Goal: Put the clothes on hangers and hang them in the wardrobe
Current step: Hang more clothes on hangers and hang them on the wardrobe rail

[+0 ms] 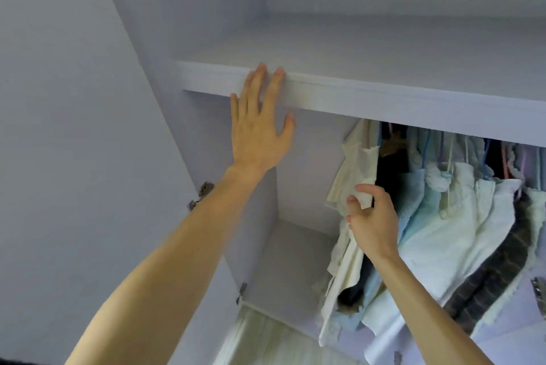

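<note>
Head view.

1. Shelf point(384, 98): running from 9 o'clock to 3 o'clock across the frame and roofing the wardrobe's hanging space.
2. Left hand point(257, 125): lying flat against the shelf's front edge at about 11 o'clock of centre. The grip is wide, with straight fingers holding nothing. It is probably steadying the person while the other arm is reaching in.
3. Row of hung clothes point(461, 217): hanging under the shelf from 3 to 5 o'clock in pale blue, white, dark and striped pieces. It is packed tightly against the right side, with coloured hanger hooks point(425, 152) showing above it. The rail is hidden behind the shelf.
4. Cream garment point(351, 163): hanging at the 9 o'clock end of the row, on the outside.
5. Right hand point(372, 223): at 4 o'clock of centre. The grip is pinching the cream garment's edge between thumb and fingers, probably to settle it against the row.
6. Hinge point(204, 192): sitting on the side panel at 8 o'clock.
</note>
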A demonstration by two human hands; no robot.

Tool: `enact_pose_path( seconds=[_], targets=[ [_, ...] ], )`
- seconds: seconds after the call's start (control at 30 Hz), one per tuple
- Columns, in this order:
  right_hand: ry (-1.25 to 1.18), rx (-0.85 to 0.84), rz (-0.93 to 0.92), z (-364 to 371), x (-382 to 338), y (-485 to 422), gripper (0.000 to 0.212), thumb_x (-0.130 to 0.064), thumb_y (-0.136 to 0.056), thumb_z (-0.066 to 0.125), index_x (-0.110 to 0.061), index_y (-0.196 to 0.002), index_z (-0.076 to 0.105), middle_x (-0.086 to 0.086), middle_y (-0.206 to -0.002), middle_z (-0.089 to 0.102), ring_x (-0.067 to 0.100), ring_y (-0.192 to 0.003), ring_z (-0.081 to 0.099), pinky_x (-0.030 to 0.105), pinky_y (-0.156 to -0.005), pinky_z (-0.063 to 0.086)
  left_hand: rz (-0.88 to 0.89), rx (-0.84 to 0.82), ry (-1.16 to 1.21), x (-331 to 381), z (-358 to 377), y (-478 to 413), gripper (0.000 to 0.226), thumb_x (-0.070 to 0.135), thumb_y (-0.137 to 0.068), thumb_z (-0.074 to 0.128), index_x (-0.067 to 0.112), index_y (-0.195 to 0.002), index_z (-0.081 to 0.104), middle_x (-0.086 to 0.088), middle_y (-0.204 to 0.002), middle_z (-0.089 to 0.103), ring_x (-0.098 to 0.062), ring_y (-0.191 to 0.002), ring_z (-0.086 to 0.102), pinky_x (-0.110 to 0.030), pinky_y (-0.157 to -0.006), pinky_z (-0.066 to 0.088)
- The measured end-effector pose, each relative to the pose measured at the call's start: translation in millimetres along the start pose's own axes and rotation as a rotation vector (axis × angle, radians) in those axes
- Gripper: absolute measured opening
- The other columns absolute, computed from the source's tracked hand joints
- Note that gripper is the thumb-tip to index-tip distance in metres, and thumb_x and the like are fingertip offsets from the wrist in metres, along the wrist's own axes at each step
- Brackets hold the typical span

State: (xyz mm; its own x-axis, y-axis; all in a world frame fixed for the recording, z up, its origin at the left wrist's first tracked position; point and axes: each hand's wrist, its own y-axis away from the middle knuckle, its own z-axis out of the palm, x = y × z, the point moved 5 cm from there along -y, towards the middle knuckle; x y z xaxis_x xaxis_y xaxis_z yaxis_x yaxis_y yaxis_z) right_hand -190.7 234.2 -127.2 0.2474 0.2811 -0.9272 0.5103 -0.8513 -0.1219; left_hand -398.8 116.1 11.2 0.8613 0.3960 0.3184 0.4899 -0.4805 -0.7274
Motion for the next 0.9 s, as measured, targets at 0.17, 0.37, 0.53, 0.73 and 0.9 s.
enact_pose_path(
  seconds=[0.17, 0.37, 0.53, 0.73, 0.9],
  targets=[
    [0.062, -0.399, -0.169, 49, -37, 70, 0.009, -0.026, -0.094, 0.064, -0.033, -0.091, 0.07, -0.024, -0.092, 0.071, -0.002, -0.091, 0.066, 0.018, -0.079, 0.05, -0.423, -0.304, 0.028, -49, -46, 164, 0.041, 0.028, -0.096, 0.055, 0.028, -0.137, 0.056, 0.005, -0.141, 0.055, -0.02, -0.129, 0.047, -0.033, -0.104, 0.039],
    [0.179, -0.901, -0.377, 150, -58, 198, 0.011, -0.031, -0.093, 0.065, -0.035, -0.098, 0.074, -0.024, -0.096, 0.072, 0.0, -0.09, 0.067, 0.019, -0.082, 0.05, -0.988, -0.495, -0.218, -111, -174, 431, 0.035, 0.034, -0.094, 0.051, 0.036, -0.128, 0.059, 0.005, -0.131, 0.062, -0.021, -0.12, 0.057, -0.037, -0.097, 0.049],
    [0.304, -1.313, -0.727, 209, -72, 359, 0.015, -0.031, -0.092, 0.067, -0.036, -0.104, 0.074, -0.027, -0.106, 0.065, -0.007, -0.105, 0.056, 0.013, -0.093, 0.04, -1.408, -0.341, -0.341, -84, -318, 609, 0.036, 0.034, -0.094, 0.05, 0.029, -0.129, 0.058, 0.0, -0.13, 0.062, -0.024, -0.12, 0.056, -0.039, -0.098, 0.047],
    [0.398, -1.673, -1.136, 226, -70, 570, 0.028, -0.039, -0.095, 0.06, -0.032, -0.121, 0.068, -0.014, -0.129, 0.064, 0.008, -0.134, 0.045, 0.026, -0.11, 0.033, -1.77, -0.122, -0.425, 23, -442, 786, 0.041, 0.036, -0.095, 0.046, 0.028, -0.135, 0.055, 0.0, -0.138, 0.057, -0.024, -0.127, 0.052, -0.039, -0.103, 0.044],
    [0.417, -1.853, -1.411, 208, -46, 733, 0.036, -0.044, -0.097, 0.054, -0.035, -0.131, 0.061, -0.015, -0.139, 0.057, 0.01, -0.14, 0.036, 0.027, -0.114, 0.029, -2.035, 0.021, -0.463, 123, -502, 918, 0.041, 0.035, -0.098, 0.047, 0.031, -0.139, 0.05, 0.001, -0.143, 0.052, -0.025, -0.129, 0.047, -0.038, -0.101, 0.042]
  ],
)
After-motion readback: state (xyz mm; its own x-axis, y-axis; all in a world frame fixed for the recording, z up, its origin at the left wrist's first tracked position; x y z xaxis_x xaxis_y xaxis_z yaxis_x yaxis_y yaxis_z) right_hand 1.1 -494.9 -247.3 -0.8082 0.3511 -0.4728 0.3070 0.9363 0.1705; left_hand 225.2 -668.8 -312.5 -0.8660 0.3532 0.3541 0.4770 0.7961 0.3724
